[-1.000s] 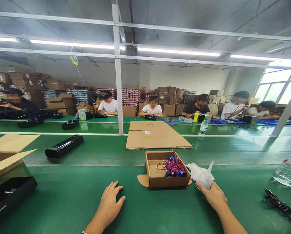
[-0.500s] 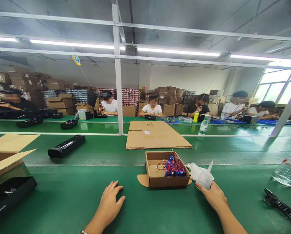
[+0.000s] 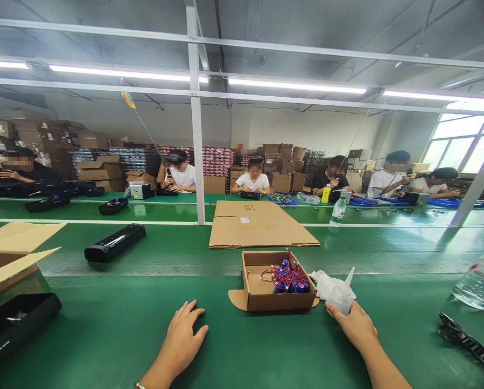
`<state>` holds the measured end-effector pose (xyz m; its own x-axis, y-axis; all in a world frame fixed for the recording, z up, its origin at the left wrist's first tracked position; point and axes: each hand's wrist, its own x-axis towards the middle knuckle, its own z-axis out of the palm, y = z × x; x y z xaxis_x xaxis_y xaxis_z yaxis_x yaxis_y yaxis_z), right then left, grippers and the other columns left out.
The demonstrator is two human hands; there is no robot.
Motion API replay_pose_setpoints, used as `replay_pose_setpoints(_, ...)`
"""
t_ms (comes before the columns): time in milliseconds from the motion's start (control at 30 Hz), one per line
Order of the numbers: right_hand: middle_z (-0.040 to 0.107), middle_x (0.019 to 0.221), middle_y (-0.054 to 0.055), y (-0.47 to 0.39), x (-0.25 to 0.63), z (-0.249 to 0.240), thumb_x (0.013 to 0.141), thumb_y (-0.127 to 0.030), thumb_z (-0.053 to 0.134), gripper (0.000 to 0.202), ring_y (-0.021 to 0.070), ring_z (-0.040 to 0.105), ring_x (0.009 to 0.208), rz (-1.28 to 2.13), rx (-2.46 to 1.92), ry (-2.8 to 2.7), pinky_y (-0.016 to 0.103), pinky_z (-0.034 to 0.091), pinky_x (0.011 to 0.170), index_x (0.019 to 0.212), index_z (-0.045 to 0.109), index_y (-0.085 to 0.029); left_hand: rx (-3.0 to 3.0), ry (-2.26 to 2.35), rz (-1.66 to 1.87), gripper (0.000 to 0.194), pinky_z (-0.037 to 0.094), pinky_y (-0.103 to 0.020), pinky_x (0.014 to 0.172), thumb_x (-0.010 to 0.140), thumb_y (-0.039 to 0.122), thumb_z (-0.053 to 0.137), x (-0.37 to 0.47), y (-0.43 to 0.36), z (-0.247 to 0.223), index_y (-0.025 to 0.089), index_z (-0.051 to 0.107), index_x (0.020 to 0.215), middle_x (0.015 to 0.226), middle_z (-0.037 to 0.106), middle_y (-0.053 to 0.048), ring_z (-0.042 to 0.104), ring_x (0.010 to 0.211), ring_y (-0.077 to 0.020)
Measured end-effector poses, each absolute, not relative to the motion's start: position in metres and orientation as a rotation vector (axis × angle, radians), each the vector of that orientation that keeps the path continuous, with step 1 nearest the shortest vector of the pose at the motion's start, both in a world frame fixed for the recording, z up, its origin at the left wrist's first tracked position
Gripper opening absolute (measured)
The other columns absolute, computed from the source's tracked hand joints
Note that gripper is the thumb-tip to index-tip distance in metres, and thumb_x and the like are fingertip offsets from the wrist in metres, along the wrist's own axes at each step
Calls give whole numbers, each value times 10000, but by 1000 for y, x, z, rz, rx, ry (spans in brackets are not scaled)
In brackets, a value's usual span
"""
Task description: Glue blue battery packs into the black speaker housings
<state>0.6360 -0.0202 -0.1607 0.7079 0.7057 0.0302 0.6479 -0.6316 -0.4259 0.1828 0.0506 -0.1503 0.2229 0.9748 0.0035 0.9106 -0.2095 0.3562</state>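
My left hand [image 3: 184, 334] rests on the green worktop [image 3: 242, 354] with its fingers spread, holding nothing. My right hand [image 3: 357, 327] is closed around a small translucent plastic cup [image 3: 340, 298], from which a pale stick-like piece rises. Crumpled white tissue [image 3: 325, 283] lies behind the cup. Between my hands, a little farther off, stands an uncovered shallow cardboard box [image 3: 280, 301]. Its right half has a heap of blue cylindrical parts with red and black wires [image 3: 288, 278].
A flat cardboard sheet [image 3: 262, 229] lies beyond the box. To the left are a long black case [image 3: 115, 243], an open carton [image 3: 13, 275] and a black housing [image 3: 19, 329]. A large water bottle [image 3: 479, 283] and black strap-like item [image 3: 464, 340] lie right. Several co-workers sit opposite.
The long black case has shifted slightly right, while the open black housings on the far line have moved slightly left. My hands have stayed in place.
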Motion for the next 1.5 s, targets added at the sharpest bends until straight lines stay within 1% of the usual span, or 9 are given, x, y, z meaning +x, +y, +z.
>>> replay_pose_setpoints(367,551,1257,154,-20,638,-162,791,-648,362,663,348,523,1154,188,-2526,-1045,443,459,899,1216,486,-155,2216,1771,340,439,187,-421,1172,853,272,469,183,51,-150,163,584,1263,1478,385,-79,228,1412,-255)
replay_pose_setpoints(600,553,1250,150,-19,641,-164,769,-663,357,682,338,516,1163,207,-2504,-1052,430,448,924,1215,473,-160,2220,1769,358,435,198,-422,1169,849,274,474,182,50,-152,165,591,1255,1471,396,-81,237,1409,-257)
replay_pose_setpoints(800,556,1239,145,-20,641,-165,757,-646,388,662,339,531,1129,193,-2477,-1037,434,459,904,1210,474,-171,2215,1769,355,442,194,-419,1172,850,272,468,183,50,-149,163,585,1262,1478,385,-81,237,1409,-255)
replay_pose_setpoints(967,577,1205,145,-19,641,-167,763,-638,388,639,338,551,1100,168,-2473,-1051,435,466,892,1187,490,-171,2215,1771,350,440,181,-420,1176,851,278,468,184,50,-149,168,587,1260,1479,386,-74,229,1412,-252)
replay_pose_setpoints(1500,596,1184,148,-19,638,-165,785,-612,438,593,356,555,1115,148,-2461,-1041,456,476,898,1167,526,-166,2238,1775,353,435,181,-424,1175,849,269,469,184,49,-148,168,592,1254,1475,392,-77,236,1409,-253)
